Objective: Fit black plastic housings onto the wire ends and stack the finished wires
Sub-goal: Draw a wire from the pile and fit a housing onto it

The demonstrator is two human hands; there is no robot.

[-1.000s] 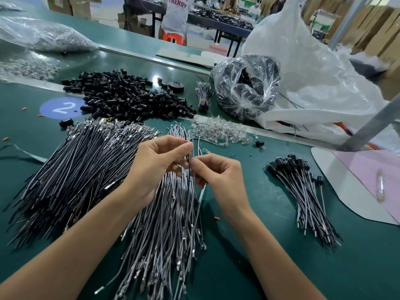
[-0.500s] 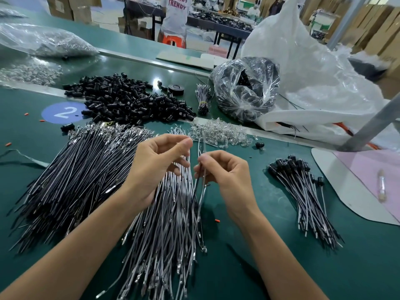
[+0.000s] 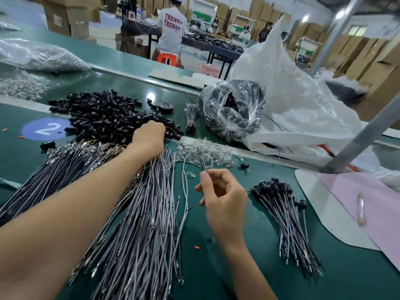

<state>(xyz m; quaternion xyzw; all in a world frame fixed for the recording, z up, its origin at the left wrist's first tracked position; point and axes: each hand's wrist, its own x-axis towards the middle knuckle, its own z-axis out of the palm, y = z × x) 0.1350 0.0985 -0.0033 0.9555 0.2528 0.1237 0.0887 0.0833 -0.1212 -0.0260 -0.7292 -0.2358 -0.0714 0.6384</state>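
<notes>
**Left hand goes for a housing while the right keeps the wire**

A moment ago both hands met over the middle pile of wires (image 3: 142, 224), working one free. Now they are well apart. The left hand (image 3: 149, 135) has reached forward to the near edge of the heap of housings (image 3: 104, 113). Its fingertips are buried among them, so I cannot tell whether it has one yet. The right hand (image 3: 223, 198) has stayed near the body with thumb and forefinger pinched on a wire (image 3: 202, 159), whose end pokes up and away above the fingers.

By my reading the wire is picked and the housing pick is under way; fitting has not begun.

The housings lie under and beyond the left hand, far from the raised wire end. The finished stack (image 3: 285, 217) lies on the table (image 3: 259, 267) just right of the right hand.
</notes>
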